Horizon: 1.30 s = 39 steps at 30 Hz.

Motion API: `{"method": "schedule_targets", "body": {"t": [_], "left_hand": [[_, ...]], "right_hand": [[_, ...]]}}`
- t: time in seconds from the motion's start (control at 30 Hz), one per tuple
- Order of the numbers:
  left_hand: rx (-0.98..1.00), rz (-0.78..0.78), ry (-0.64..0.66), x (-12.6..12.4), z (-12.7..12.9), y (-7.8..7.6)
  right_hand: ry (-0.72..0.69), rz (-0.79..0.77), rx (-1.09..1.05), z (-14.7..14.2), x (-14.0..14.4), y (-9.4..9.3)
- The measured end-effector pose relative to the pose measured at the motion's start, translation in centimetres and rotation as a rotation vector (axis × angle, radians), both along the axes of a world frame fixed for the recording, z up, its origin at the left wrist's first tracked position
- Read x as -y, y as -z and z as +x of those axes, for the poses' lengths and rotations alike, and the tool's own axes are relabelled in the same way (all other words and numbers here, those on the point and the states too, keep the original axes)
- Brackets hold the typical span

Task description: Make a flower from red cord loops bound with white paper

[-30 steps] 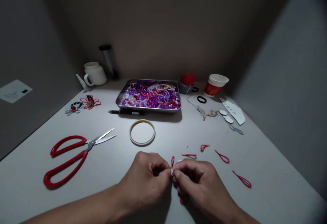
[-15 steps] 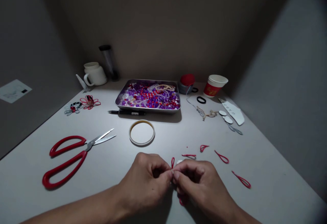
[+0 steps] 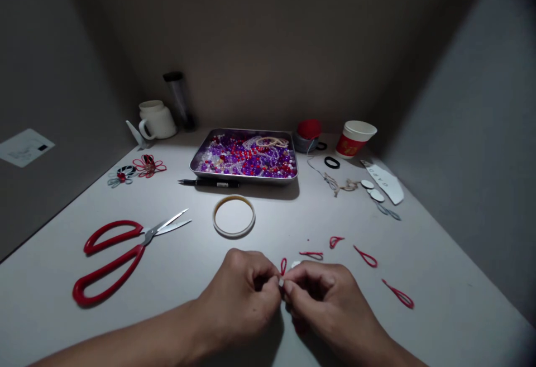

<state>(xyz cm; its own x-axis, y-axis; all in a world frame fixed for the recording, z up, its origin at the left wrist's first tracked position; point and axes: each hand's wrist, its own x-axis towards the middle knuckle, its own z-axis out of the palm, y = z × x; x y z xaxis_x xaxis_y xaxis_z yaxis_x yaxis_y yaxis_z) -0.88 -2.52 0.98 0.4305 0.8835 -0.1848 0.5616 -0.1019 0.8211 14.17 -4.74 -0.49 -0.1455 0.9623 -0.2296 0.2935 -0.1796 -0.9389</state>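
Observation:
Pinched between my two hands is a red cord loop (image 3: 283,266), its round end pointing away from me. A small white piece (image 3: 281,281), perhaps tape, shows at the loop's base. My left hand (image 3: 247,291) grips there with thumb and index finger from the left. From the right, the thumb and fingertips of my right hand (image 3: 329,300) close on the same spot, nearly touching the left. A white disc (image 3: 295,264) peeks out behind my right hand, and something dark red lies in shadow beneath it. Several red loops, such as one teardrop loop (image 3: 365,256), lie to the right.
Red-handled scissors (image 3: 146,237) lie with blades apart at left, near a tape roll (image 3: 215,224). Behind are a pen (image 3: 209,183) and a metal tray (image 3: 245,179) of beads. A paper cup (image 3: 352,146), yarn (image 3: 309,129), a mug (image 3: 159,121) and cord flowers (image 3: 149,166) stand around.
The white piece at the loop's base is now more exposed between my fingertips. Both hands keep their pinch in nearly the same place. The whole view has shifted slightly.

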Motion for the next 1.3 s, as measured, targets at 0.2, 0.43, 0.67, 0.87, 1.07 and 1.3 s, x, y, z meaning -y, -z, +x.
{"method": "schedule_targets", "body": {"t": [0.2, 0.43, 0.67, 0.87, 1.07, 1.3], "left_hand": [[0.028, 0.112, -0.048, 0.0, -0.3, -0.3], [0.026, 0.156, 0.014, 0.6, -0.3, -0.6], [-0.002, -0.013, -0.055, 0.0, -0.1, -0.3], [0.089, -0.099, -0.014, -0.3, -0.1, 0.0], [0.153, -0.142, -0.027, -0.3, -0.1, -0.2], [0.217, -0.13, 0.032, -0.6, -0.3, -0.4]], "right_hand": [[0.051, -0.069, -0.073, -0.1, 0.1, 0.4], [0.074, -0.072, -0.103, -0.2, 0.1, 0.3], [0.053, -0.042, -0.107, -0.1, 0.2, 0.3], [0.022, -0.082, -0.241, 0.1, 0.3, 0.5], [0.003, -0.08, -0.221, 0.3, 0.0, 0.4], [-0.016, -0.124, -0.279, 0.5, -0.1, 0.4]]}}
